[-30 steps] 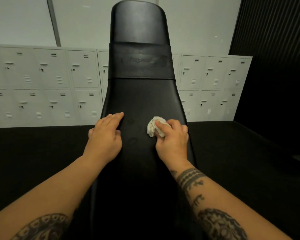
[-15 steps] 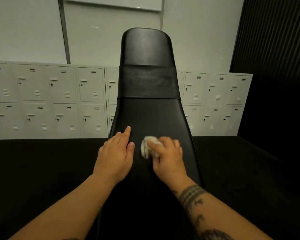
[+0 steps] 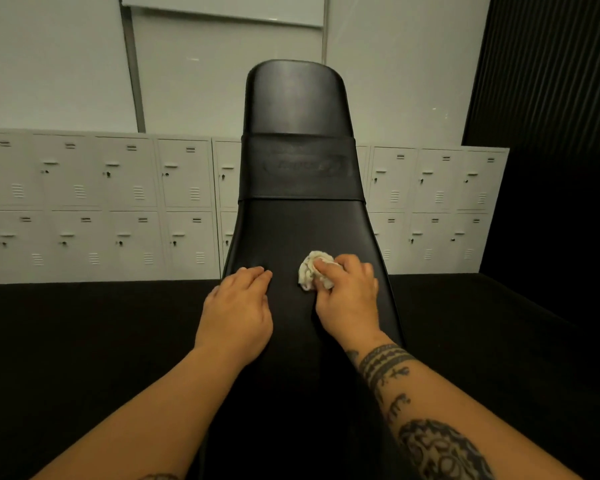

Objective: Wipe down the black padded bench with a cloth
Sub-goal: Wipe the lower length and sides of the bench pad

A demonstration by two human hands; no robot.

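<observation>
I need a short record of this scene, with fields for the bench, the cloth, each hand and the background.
bench: black padded bench, long, running away from the camera
cloth: crumpled white cloth, lying on the bench
right hand: right hand grips the cloth
left hand: left hand rests flat on the bench, left of the cloth, apart from it
background: grey lockers in two rows along the wall

Right forearm (image 3: 426, 420) carrying black tattoo bands behind the right hand (image 3: 347, 303), small figures, large dark patterned piece nearer
</observation>
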